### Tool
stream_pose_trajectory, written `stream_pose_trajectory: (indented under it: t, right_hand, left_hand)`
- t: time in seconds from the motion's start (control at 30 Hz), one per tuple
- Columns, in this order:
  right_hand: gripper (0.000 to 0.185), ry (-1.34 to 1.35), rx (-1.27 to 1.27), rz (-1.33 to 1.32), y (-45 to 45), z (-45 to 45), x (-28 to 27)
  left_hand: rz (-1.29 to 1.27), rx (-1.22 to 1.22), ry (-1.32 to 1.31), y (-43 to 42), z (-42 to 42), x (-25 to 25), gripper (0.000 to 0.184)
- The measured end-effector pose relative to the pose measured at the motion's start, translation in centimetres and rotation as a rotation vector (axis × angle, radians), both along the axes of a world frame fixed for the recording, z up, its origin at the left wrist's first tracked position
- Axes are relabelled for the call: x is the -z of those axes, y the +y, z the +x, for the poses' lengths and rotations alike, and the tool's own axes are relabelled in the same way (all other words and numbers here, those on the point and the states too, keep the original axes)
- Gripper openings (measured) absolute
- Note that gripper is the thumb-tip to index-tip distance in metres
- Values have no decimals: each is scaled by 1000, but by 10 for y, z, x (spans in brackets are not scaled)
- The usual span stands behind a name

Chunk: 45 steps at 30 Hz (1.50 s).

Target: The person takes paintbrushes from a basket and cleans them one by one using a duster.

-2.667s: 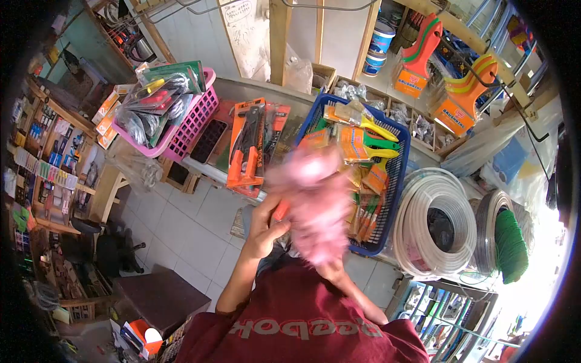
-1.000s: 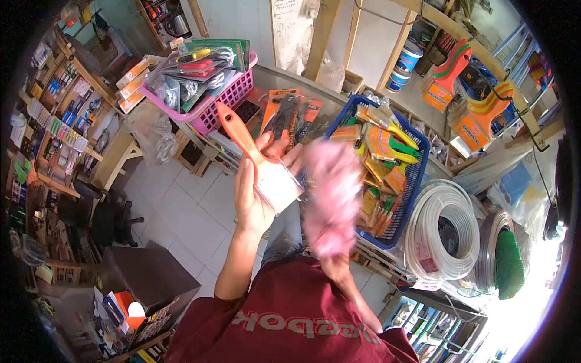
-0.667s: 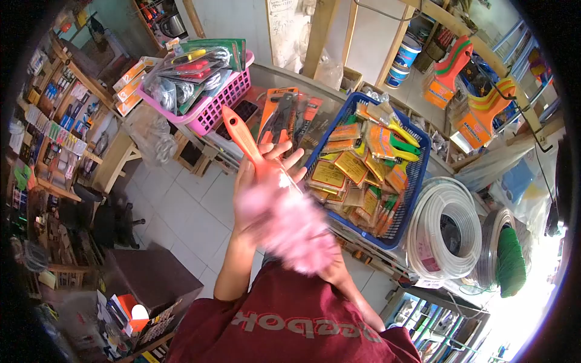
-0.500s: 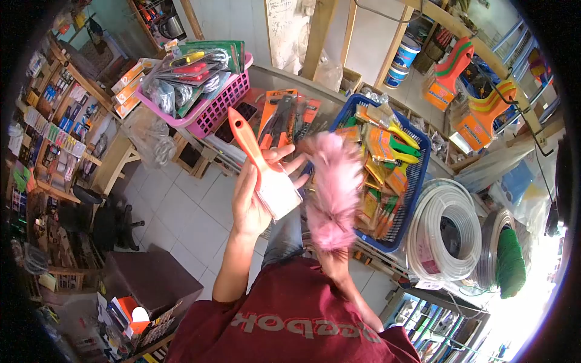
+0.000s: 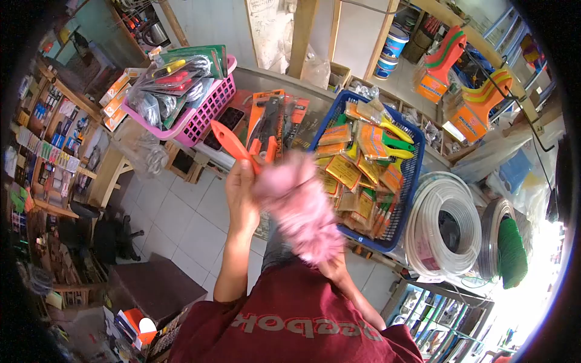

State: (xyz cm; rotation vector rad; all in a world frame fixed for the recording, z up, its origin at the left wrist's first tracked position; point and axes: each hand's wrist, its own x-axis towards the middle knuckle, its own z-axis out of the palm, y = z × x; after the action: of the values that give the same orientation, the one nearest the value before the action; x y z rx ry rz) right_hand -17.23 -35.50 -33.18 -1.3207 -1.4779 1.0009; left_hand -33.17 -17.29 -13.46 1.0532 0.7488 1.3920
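Observation:
My left hand [image 5: 243,196] holds a paintbrush [image 5: 229,140] whose orange handle points up and to the left; its bristles are hidden behind a pink fluffy duster [image 5: 302,212]. The duster, smeared by motion, lies across the brush and in front of my left fingers. My right hand [image 5: 331,264] is closed around the duster's lower end, partly covered by the fluff. Beyond the brush, an orange-and-black tool in packaging [image 5: 264,124] rests on the counter.
A blue basket [image 5: 396,242] of packaged brushes stands right of the duster. At the left is a pink basket [image 5: 209,106] with packaged goods. Coiled white hose [image 5: 417,227] sits at the right, below hanging orange brushes [image 5: 478,112]. A dark box [image 5: 151,284] stands lower left.
The duster has swung left from beside the blue basket onto the paintbrush, covering its bristles. My left hand has shifted slightly left with the brush, and the view has moved a little.

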Motion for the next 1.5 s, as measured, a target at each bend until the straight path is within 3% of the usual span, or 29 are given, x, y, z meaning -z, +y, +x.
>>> stream_pose_trajectory:
  t: [0.03,0.07,0.17,0.2,0.3,0.37,0.43,0.47,0.57,0.63,0.67,0.73,0.8,0.87,0.9,0.97,1.0,1.1,1.13,1.23,1.27,1.37,1.4,1.47,1.5]
  right_hand:
    - [44,86,50,-90,2,-1,3]
    - [42,-6,83,40,5,-3,-38]
    - [40,168,-36,74,-7,2,24]
    - [41,480,11,12,17,-10,-48]
    - [41,582,191,-172,24,-16,-14]
    - [41,431,95,-33,24,-16,-59]
    - [43,-88,-128,273,11,-1,-51]
    - [49,289,-106,119,14,-10,-45]
    - [56,710,71,-140,17,-14,-24]
    - [53,804,8,-259,10,-14,-20]
    - [51,788,-85,-201,4,-14,-23]
    - [48,-49,-139,227,10,-7,-35]
    - [48,592,8,-77,20,-10,-11]
    - [46,618,52,-94,18,-14,-29]
    - [45,632,73,-101,17,-16,-38]
    - [46,216,-83,203,13,-11,-49]
    - [56,-222,-187,298,13,-2,-40]
    - [60,676,103,-236,28,-17,-54]
    - [55,697,122,-180,23,-21,-44]
    - [51,639,2,3,2,-22,-15]
    - [49,486,-50,124,12,-22,-50]
    - [51,619,65,-195,26,-17,-40]
    - [48,602,60,-48,24,-16,-41]
    - [44,865,20,-120,16,-21,-51]
    - [40,817,14,-49,12,-23,-59]
  left_hand:
    - [83,-76,83,1,0,0,44]
    - [74,8,27,2,-6,0,44]
    - [40,-66,76,8,-7,10,46]
    - [15,-14,11,10,-8,13,47]
    - [42,110,11,8,-16,1,49]
    - [-27,10,-8,6,-11,-2,48]
    - [-127,-144,-57,10,1,4,48]
    - [-137,-55,-140,8,2,3,46]
    - [-90,244,-237,8,-13,3,42]
    - [-146,323,-372,9,-15,3,40]
    - [-176,334,-424,6,-13,-2,39]
    - [-213,278,-479,4,-7,-4,36]
    - [-32,204,-283,6,-6,-6,36]
    - [84,139,-143,7,-8,-5,37]
    - [39,103,-199,7,-8,-3,35]
    - [-51,39,-314,10,-2,2,34]
    - [98,136,-170,20,-13,16,37]
    - [123,178,-96,6,-13,-17,39]
    - [146,186,-65,10,-17,-11,41]
    - [15,204,-329,7,-10,-11,37]
    - [-13,287,-418,10,-12,-6,30]
    - [47,387,-420,6,-14,-14,27]
    - [-7,408,-429,5,-15,-16,31]
    - [5,380,-453,7,-13,-6,35]
    - [11,368,-467,9,-10,-3,37]
